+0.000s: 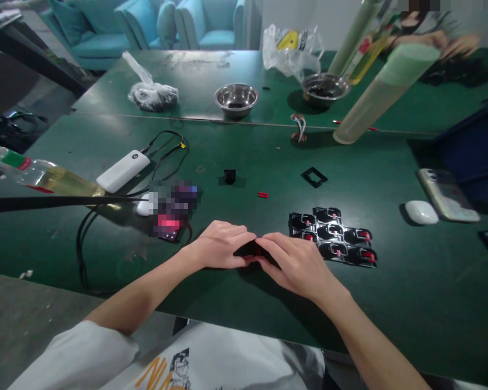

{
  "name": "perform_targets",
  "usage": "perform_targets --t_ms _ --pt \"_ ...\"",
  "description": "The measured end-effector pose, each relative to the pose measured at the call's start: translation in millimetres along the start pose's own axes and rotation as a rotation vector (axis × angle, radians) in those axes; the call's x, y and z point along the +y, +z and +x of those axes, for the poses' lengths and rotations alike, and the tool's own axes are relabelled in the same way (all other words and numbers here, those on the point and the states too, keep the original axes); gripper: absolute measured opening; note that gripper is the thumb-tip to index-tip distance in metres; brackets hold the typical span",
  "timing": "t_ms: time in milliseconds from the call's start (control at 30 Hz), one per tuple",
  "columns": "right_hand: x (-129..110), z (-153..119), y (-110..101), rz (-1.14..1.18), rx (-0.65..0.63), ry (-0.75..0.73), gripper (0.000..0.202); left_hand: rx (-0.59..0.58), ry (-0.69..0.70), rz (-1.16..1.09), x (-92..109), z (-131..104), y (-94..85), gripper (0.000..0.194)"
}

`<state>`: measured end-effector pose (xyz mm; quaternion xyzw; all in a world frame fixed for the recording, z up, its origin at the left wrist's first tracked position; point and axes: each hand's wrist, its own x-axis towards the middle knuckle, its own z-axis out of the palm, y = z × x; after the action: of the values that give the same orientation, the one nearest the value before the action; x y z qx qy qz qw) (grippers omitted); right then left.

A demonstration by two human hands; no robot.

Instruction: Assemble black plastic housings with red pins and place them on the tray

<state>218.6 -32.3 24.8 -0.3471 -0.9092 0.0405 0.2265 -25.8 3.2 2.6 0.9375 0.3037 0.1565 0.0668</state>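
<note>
Near the table's front edge, my left hand (224, 245) and my right hand (295, 261) meet at the fingertips around a small black part (248, 249) with a bit of red. Both hands grip it, and their fingers cover most of it. Just right of my right hand lie several black pieces with red inserts (332, 233), laid close together. Further back are a small black block (230, 176), a red piece (263, 195) and a flat black frame (314, 177).
Metal bowls (236, 101) and plastic bags stand behind. At left are a white power bank (123, 171), cables, a phone (168, 226) and a bottle (61, 181). At right are a tall green-capped bottle (374, 103), a white case (421, 212) and another phone (448, 195). Another person's hands show at the back right.
</note>
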Motion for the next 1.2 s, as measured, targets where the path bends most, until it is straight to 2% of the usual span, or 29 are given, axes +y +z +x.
perform_targets --t_ms 300,567,733,1000,1200 --pt "0.7 0.7 -2.8 -0.021 0.130 0.001 0.020 0.094 -0.039 -0.178 2.4 4.8 -2.5 0.036" --pt "2.3 0.2 -4.6 -0.050 0.196 0.002 0.016 0.035 -0.094 -0.243 3.0 6.7 -5.5 0.036" --pt "3.2 0.7 -4.7 -0.076 0.226 -0.016 0.016 0.053 -0.107 -0.246 2.8 4.7 -2.0 0.038" --pt "3.0 0.6 -4.9 -0.094 0.254 -0.005 0.016 0.160 -0.043 -0.188 2.4 2.3 3.8 0.047" --pt "3.5 0.2 -4.9 -0.075 0.261 -0.002 0.017 0.151 -0.043 -0.171 3.4 2.5 2.0 0.047"
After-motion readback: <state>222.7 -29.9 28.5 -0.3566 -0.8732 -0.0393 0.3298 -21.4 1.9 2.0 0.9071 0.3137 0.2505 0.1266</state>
